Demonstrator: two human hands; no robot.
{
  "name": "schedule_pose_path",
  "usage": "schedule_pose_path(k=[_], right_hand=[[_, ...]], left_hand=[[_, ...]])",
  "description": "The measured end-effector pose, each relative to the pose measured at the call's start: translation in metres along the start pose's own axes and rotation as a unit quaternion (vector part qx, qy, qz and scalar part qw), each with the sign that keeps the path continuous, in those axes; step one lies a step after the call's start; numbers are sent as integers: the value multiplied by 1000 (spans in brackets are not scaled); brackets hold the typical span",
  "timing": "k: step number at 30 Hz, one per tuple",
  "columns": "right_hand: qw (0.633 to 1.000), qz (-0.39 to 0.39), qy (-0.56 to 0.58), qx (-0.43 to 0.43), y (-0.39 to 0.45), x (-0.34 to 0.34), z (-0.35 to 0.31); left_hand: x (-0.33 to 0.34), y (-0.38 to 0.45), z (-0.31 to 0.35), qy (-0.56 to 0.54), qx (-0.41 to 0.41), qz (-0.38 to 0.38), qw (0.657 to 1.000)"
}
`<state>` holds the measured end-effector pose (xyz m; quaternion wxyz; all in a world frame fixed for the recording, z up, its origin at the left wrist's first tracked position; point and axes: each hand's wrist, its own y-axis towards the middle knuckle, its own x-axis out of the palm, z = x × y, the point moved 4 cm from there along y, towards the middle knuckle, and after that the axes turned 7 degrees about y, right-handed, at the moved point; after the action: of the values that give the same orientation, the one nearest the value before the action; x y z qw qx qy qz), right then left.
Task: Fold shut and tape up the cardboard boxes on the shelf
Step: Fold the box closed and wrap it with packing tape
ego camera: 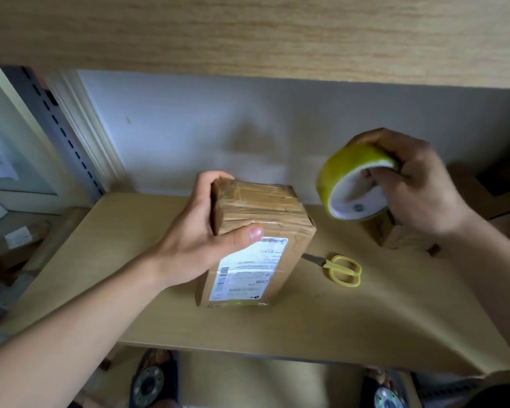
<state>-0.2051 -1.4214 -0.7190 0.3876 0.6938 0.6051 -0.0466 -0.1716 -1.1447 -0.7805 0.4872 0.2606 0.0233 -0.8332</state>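
A brown cardboard box (262, 219) with a white shipping label stands on end in the middle of the wooden shelf (321, 328). Its top flaps are folded down and creased with tape. My left hand (200, 231) grips the box's upper left corner, thumb on the front face, fingers behind. My right hand (418, 187) holds a yellow-green roll of tape (357, 184) in the air to the right of the box, fingers through its white core. A second cardboard box (401, 234) sits behind that hand, mostly hidden.
Yellow-handled scissors (340, 269) lie on the shelf just right of the box. An upper shelf board (248, 33) hangs close overhead. More cardboard (495, 198) sits at the far right. A slotted metal upright (62, 131) stands at the left. My feet show below the shelf edge.
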Motion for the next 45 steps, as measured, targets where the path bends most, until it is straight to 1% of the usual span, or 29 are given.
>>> schedule_pose_path(k=[2,5,10,14,19,21,24,26,27,29,31,32,34,35,36,40,42,45], right_hand=[[999,-24,-42,20,-4,-3,4],[996,-42,-70,34,-10,5,9],[994,-63,-84,7,-14,20,21],[991,-102,-84,-4,-17,35,28],[991,-108,-84,-14,-18,44,28],[990,-110,-84,-14,-19,50,27],[989,-117,-90,-15,-21,61,25],[989,-124,-82,-12,-21,67,25],[989,-126,-78,-10,-22,69,25],[989,-127,-76,-9,-21,72,24],[989,-129,-75,-8,-20,74,23],[989,-131,-74,-8,-19,76,22],[988,-138,-75,-4,-18,80,23],[987,-143,-79,-1,-18,81,23],[986,-148,-82,3,-18,83,24],[985,-142,-93,17,-15,83,25],[985,-142,-96,26,-14,81,26],[985,-146,-84,33,-15,78,23]], left_hand=[[-5,-4,-3,-2,6,6,1000],[-11,-8,-7,-3,9,21,1000],[-14,-12,-13,1,18,33,999],[-20,-18,-16,5,11,39,999],[-26,-25,-21,17,0,39,999],[-30,-27,-23,20,4,37,999],[-40,-31,-23,19,-13,20,1000],[-48,-35,-21,50,-28,-11,998],[-52,-36,-18,86,-36,-31,995],[-60,-35,-8,192,-57,-79,976],[-64,-30,8,314,-83,-133,936],[-65,-26,15,386,-96,-156,904],[-61,-17,27,529,-120,-188,819],[-57,-13,32,570,-128,-204,786],[-52,-10,36,586,-133,-218,769],[-40,2,51,600,-130,-243,751],[-34,7,57,597,-119,-246,754],[-17,15,68,584,-89,-244,769]])
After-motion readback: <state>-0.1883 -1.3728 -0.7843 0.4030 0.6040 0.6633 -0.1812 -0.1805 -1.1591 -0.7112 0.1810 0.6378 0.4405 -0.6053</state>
